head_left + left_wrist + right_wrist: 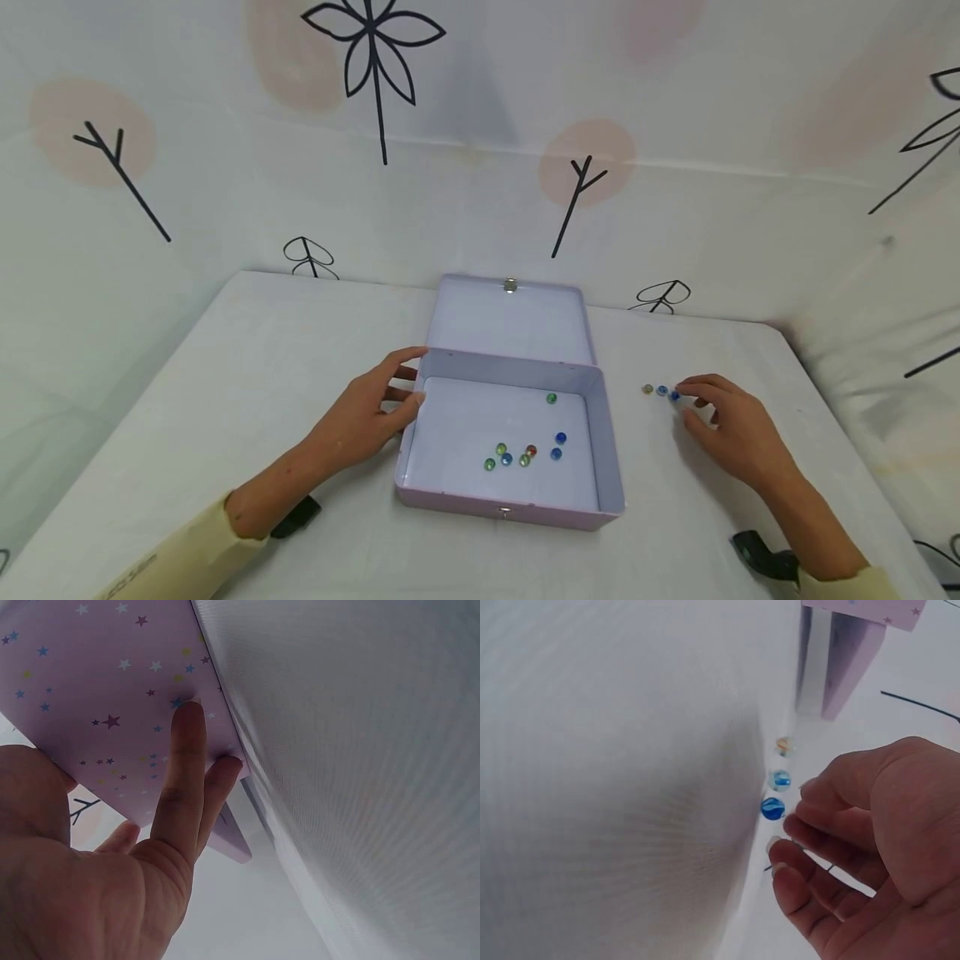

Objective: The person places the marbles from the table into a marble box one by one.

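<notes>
A lilac metal box [517, 367] stands with its lid [513, 321] folded back behind it. Several green, blue and orange-red glass marbles [531, 450] lie on its floor. My left hand [367, 412] rests against the box's left side, its fingers fairly straight on the star-printed wall [112, 690]. To the right of the box, a row of marbles lies on the table: a yellowish one [647, 389], a light blue one [779, 780] and a dark blue one [772, 808]. My right hand [735, 425] is beside the dark blue marble, fingers loosely bent, with nothing seen between them.
A white cloth covers the table [300, 333]. Behind it hangs a pale curtain [465, 192] with plant drawings. Dark wrist devices [761, 554] show under both forearms.
</notes>
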`<action>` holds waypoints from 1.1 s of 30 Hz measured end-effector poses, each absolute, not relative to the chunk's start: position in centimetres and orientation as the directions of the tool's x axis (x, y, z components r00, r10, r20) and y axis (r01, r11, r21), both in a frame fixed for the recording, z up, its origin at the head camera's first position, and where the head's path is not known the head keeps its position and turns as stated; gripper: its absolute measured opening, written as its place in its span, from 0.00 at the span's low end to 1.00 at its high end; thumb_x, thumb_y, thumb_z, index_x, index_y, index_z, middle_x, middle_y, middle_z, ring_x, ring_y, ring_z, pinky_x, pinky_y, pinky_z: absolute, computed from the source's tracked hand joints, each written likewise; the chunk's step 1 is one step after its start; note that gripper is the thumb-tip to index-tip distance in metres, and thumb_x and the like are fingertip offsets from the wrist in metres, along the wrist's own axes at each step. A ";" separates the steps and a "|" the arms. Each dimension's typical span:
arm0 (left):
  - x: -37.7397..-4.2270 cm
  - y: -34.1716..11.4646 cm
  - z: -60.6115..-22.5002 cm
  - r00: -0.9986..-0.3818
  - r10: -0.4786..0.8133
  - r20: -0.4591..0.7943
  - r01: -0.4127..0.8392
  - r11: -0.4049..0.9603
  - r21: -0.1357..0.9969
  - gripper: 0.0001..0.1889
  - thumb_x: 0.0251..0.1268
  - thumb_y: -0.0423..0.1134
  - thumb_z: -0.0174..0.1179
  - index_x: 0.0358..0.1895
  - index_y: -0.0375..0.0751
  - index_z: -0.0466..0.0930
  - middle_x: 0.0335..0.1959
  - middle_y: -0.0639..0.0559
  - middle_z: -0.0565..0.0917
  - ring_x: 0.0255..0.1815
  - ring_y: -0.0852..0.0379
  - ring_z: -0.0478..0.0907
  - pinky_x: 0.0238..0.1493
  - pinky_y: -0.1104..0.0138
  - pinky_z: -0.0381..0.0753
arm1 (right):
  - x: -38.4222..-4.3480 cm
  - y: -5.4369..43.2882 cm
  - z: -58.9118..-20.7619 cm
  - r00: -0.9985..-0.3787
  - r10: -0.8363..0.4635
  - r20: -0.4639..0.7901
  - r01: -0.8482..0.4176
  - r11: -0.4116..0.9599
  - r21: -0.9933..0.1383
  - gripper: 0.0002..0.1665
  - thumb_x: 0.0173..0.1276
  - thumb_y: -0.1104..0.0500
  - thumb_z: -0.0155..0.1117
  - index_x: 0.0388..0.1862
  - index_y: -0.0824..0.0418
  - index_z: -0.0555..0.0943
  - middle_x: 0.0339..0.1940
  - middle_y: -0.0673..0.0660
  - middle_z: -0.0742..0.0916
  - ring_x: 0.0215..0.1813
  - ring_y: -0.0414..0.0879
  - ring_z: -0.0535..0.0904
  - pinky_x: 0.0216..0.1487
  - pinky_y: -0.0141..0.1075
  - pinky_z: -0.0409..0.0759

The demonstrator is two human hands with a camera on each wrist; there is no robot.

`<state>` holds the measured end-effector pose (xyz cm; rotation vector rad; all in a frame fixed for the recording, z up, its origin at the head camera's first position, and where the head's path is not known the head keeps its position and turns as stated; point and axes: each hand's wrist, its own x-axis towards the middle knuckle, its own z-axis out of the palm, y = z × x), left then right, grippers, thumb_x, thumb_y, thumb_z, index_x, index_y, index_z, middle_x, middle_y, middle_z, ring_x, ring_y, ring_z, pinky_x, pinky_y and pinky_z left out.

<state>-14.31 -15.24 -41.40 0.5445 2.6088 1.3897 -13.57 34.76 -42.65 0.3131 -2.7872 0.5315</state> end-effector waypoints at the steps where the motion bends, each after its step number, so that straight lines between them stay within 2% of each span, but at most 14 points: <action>1: -14.3 -15.3 -41.4 -0.926 0.374 0.048 0.249 0.511 0.823 0.34 0.81 0.44 0.59 0.83 0.66 0.58 0.68 0.45 0.79 0.59 0.50 0.86 0.53 0.60 0.90 | -13.6 34.8 -42.7 -0.936 -0.160 0.312 -0.264 0.908 -0.325 0.18 0.62 0.72 0.74 0.52 0.68 0.88 0.54 0.63 0.87 0.42 0.54 0.83 0.32 0.33 0.77; 11: -14.2 -15.3 -41.6 -0.926 0.374 0.049 0.251 0.513 0.821 0.33 0.81 0.45 0.59 0.83 0.66 0.58 0.68 0.46 0.79 0.59 0.50 0.86 0.53 0.59 0.90 | -13.6 34.8 -43.1 -0.948 -0.164 0.274 -0.257 0.901 -0.349 0.17 0.61 0.72 0.74 0.49 0.68 0.87 0.52 0.62 0.85 0.41 0.52 0.83 0.33 0.31 0.78; 18: -14.2 -15.3 -41.6 -0.926 0.374 0.060 0.259 0.512 0.819 0.33 0.81 0.45 0.59 0.83 0.67 0.58 0.68 0.46 0.79 0.59 0.50 0.86 0.54 0.59 0.90 | -13.5 34.7 -43.1 -0.939 -0.165 0.300 -0.266 0.904 -0.334 0.15 0.58 0.74 0.75 0.45 0.67 0.88 0.49 0.60 0.85 0.38 0.49 0.83 0.32 0.32 0.79; 24: -14.3 -15.3 -41.6 -0.925 0.374 0.061 0.261 0.511 0.819 0.33 0.81 0.45 0.59 0.83 0.67 0.58 0.68 0.46 0.79 0.59 0.51 0.86 0.54 0.59 0.89 | -13.4 34.7 -43.1 -0.960 -0.138 0.243 -0.220 0.910 -0.352 0.15 0.60 0.72 0.75 0.47 0.67 0.87 0.46 0.60 0.85 0.39 0.49 0.82 0.33 0.31 0.80; 33: -14.3 -15.3 -41.5 -0.925 0.376 0.058 0.257 0.506 0.823 0.33 0.81 0.45 0.59 0.83 0.67 0.58 0.68 0.46 0.79 0.58 0.52 0.86 0.54 0.59 0.89 | -13.2 34.8 -43.3 -0.955 -0.156 0.252 -0.244 0.898 -0.367 0.12 0.57 0.74 0.76 0.38 0.62 0.87 0.40 0.55 0.83 0.38 0.46 0.77 0.33 0.29 0.76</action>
